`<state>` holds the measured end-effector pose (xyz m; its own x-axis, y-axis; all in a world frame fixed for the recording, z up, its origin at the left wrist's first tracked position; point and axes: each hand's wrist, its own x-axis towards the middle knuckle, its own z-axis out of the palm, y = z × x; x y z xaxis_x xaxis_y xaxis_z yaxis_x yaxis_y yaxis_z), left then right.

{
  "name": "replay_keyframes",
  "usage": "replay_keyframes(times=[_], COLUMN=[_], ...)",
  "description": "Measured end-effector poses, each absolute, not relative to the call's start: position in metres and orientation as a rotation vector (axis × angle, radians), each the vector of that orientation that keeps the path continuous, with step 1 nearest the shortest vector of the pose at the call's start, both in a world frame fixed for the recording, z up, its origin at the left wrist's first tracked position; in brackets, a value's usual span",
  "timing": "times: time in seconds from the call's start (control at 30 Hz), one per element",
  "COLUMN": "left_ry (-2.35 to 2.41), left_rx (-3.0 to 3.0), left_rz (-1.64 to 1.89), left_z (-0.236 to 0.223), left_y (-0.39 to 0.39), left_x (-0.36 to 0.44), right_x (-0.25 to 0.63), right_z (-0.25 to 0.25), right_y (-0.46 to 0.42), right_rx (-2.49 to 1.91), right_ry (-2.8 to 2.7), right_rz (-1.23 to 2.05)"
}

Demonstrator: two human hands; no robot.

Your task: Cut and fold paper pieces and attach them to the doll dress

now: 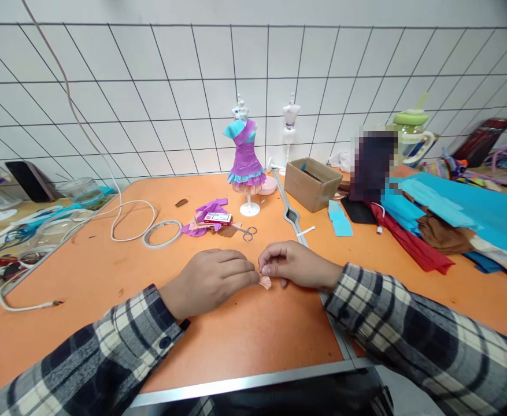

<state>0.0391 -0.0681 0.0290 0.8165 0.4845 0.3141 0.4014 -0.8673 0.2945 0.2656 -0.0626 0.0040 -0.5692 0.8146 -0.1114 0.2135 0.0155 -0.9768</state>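
Note:
My left hand (pixel 218 279) and my right hand (pixel 299 264) meet fingertip to fingertip low over the orange table. Between them shows a small pleated piece of peach crepe paper (pixel 265 282). My right thumb and forefinger pinch its upper part. The fingers of my left hand are pressed together and bent down at its left side; the left thumb is hidden. Behind the hands lie small scissors (pixel 248 233), a red and white box (pixel 217 218) and purple paper scraps (pixel 198 226). A mini dress form (pixel 247 156) wears a purple and blue ruffled paper dress.
At left are a tape roll (pixel 162 234) and a white cable (pixel 114 228). A bare dress form (pixel 289 124) and a cardboard box (pixel 311 185) stand at the back. Blue paper (pixel 340 219), red paper (pixel 426 251) and a lidded cup (pixel 410 136) are at right.

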Motion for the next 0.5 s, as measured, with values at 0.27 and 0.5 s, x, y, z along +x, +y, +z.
replay_keyframes(times=[0.27, 0.5], left_ry=[0.688, 0.818], left_rx=[2.937, 2.812], left_rz=[0.456, 0.419], left_z=[0.017, 0.012], left_y=[-0.063, -0.065], left_x=[0.042, 0.051], right_x=[0.264, 0.265], right_z=[0.006, 0.008], right_y=[-0.065, -0.068], right_rx=[-0.987, -0.938], right_ry=[-2.269, -2.465], right_rz=[0.602, 0.312])
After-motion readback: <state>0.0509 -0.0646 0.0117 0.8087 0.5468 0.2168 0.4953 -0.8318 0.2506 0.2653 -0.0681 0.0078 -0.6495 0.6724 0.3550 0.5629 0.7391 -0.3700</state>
